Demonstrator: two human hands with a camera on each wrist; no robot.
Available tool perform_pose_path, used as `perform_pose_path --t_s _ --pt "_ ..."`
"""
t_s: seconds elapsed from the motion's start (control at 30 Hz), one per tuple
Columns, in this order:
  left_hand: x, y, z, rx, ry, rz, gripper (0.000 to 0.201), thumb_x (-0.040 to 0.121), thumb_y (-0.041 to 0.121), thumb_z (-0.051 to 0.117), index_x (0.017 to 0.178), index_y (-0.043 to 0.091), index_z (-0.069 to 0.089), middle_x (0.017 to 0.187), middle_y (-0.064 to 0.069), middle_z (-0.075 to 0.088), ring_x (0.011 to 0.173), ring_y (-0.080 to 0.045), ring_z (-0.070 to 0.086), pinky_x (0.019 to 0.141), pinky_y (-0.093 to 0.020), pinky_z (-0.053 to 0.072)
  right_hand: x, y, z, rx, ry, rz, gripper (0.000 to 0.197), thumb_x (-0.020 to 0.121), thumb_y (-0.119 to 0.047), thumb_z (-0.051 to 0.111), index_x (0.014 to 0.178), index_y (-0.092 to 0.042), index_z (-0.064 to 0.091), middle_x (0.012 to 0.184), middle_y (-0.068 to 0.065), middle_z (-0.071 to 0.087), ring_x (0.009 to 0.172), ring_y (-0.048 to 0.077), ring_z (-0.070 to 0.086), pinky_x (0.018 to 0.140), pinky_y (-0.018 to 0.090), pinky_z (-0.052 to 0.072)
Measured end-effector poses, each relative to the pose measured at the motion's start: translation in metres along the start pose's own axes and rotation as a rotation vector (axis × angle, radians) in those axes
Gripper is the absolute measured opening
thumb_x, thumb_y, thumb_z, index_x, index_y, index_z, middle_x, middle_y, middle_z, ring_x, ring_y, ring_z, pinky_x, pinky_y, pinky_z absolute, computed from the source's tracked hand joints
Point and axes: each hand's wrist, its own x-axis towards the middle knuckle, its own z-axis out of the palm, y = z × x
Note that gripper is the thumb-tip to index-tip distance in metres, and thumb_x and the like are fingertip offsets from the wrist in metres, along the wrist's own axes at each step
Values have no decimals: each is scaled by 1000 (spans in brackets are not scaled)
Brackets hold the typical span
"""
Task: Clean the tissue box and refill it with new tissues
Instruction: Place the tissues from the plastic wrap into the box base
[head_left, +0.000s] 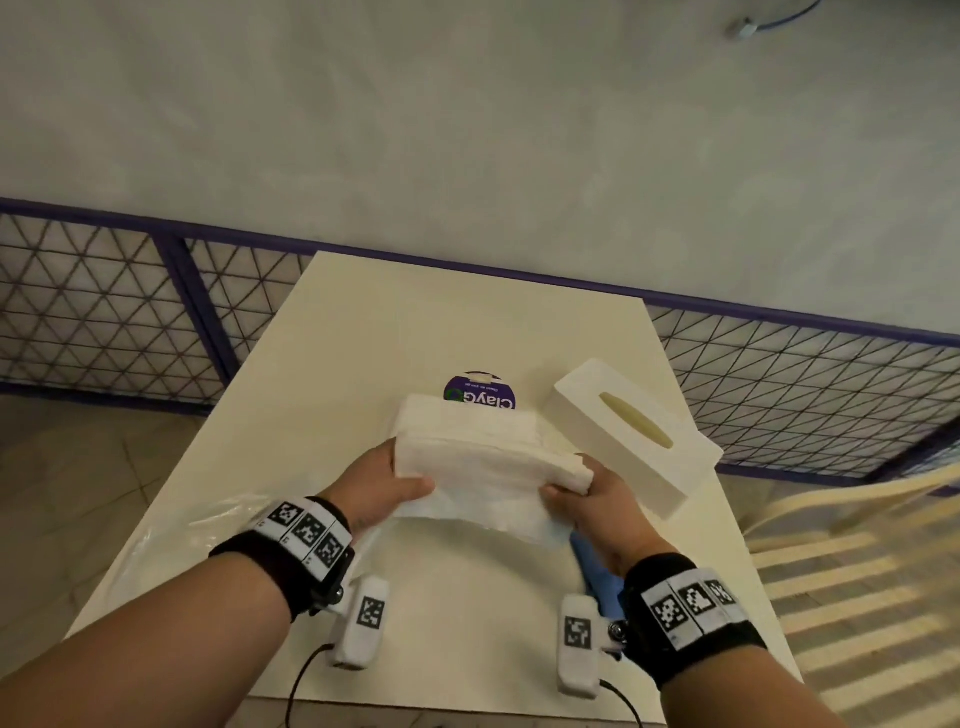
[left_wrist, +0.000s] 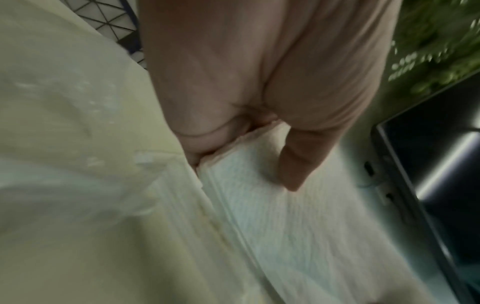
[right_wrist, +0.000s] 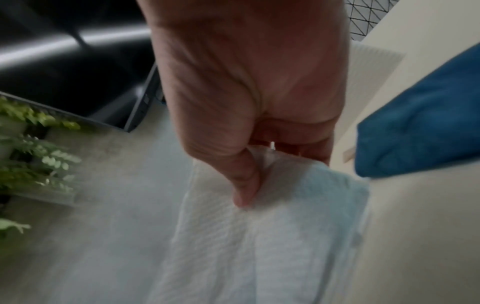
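A clear plastic wrapper (head_left: 182, 525) lies at the table's (head_left: 363, 322) left. The stack of tissues (head_left: 483, 447) is gripped above the table at its 2 ends by the left hand (head_left: 384, 486) and right hand (head_left: 597, 499). The white tissue box (head_left: 623, 436) stands just right, with a blue cloth (head_left: 597, 577) under the right wrist.

Both my forearms come in from the bottom of the head view, angled toward each other, each with a black wrist strap carrying square markers and a white camera pod hanging under it. My left hand (head_left: 387, 480) has its thumb lying flat across the top and the fingers (left_wrist: 197, 144) tucked underneath, clamping one end of what I'm holding. My right hand (head_left: 587, 493) does the mirror thing on the other end, thumb on top, fingers (right_wrist: 315, 151) curled below. Wrists are roughly level, hands raised off the desk, well apart from each other.
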Motion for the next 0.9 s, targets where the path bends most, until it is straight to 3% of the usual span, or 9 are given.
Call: perform_pose_path --t_s 0.1,0.23,0.3,0.37,0.47,0.5,0.6,0.7,0.9 --pt "-4 -17 8 41 61 -44 55 55 15 68 110 15 61 104 -8 68 99 -23 63 88 -34 50 0 19 12 -156 34 -57 18 70 -20 67 85 -27 61 91 6 66 89 20 57 81 32 46" --pt "-5 -36 13 86 90 -77 35 49 8 61 83 20 60 74 -1 57 75 -20 52 60 -20 40 0 42 18 -192 -20 16 22 83 0 65 88 -19 57 77 -6 57 72 9 52 62 9 41" --pt "-6 -41 14 146 81 -94 30 48 9 59 76 23 55 66 3 51 66 -17 48 50 -15 35 1 53 19 -264 -53 32 24 83 4 63 93 -17 55 80 -7 58 78 14 54 61 8 41" --pt "-6 -46 15 209 71 -88 29 52 14 61 80 22 55 70 3 55 71 -20 52 56 -21 40 3 57 20 -311 -62 41 19 86 4 59 94 -12 54 81 -4 56 85 18 52 64 12 38" --pt "1 -43 14 227 96 -65 47 69 15 71 114 16 56 104 -5 66 100 -22 60 90 -32 47 13 51 16 -247 8 51 18 86 -5 62 98 -16 55 87 -3 59 88 18 54 70 12 43" --pt "5 -36 13 232 122 -47 50 75 11 72 121 14 53 112 -5 64 105 -22 59 96 -36 46 18 48 15 -198 45 55 21 83 -11 66 100 -20 56 93 -1 63 92 20 59 80 21 48" --pt "24 -9 8 272 247 14 48 80 13 71 123 10 50 113 -3 61 103 -22 58 95 -38 47 37 30 12 -106 142 76 32 77 -23 69 107 -24 58 105 3 68 96 26 65 89 46 54" --pt "47 15 -1 222 348 33 52 80 13 71 127 10 49 113 -5 62 102 -22 59 93 -37 49 63 5 13 -155 212 92 38 85 -20 66 121 -15 54 102 2 64 92 23 63 88 41 54" --pt "83 34 -14 213 383 2 56 81 12 68 132 15 46 117 -7 63 99 -23 62 90 -36 50 105 -11 24 -181 279 115 42 81 -21 68 120 -9 57 108 10 67 99 29 64 93 47 52"
